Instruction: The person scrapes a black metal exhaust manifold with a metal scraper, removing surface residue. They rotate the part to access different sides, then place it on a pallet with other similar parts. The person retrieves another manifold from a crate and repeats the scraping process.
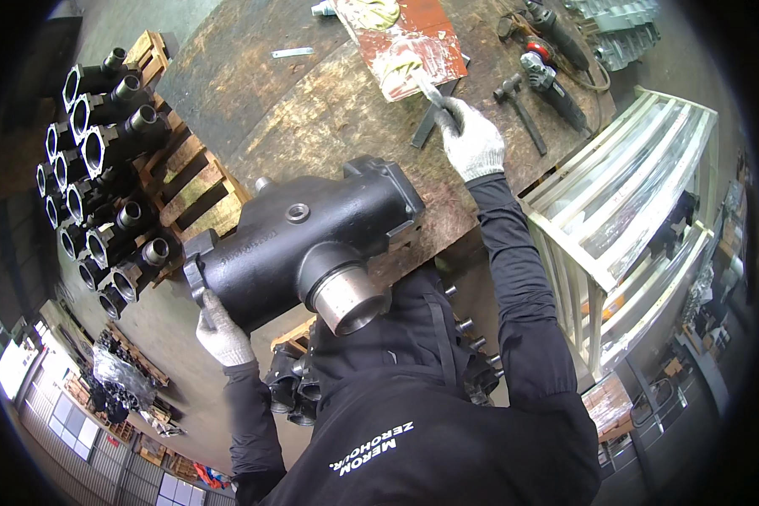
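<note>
A large black metal housing point(270, 244), shaped like a tee pipe with flanged ends, lies across the near edge of the workbench point(312, 101). Its bare machined spout point(346, 299) points toward me. My left hand point(223, 333), in a white knit glove, grips the flange at the housing's left end. In my gloved right hand point(474, 143) is a putty knife point(427, 87). Its blade rests at a smear of pale yellow-green putty point(399, 67) on a reddish-brown board point(434, 38). More putty sits at the board's far end.
An angle grinder point(555, 88) and a hammer point(521, 114) lie at the bench's right. A small metal strip point(292, 52) is toward the back left. Several similar black housings point(101, 152) are stacked on a wooden pallet point(185, 177) at left. A pale slatted frame point(599, 261) stands at right.
</note>
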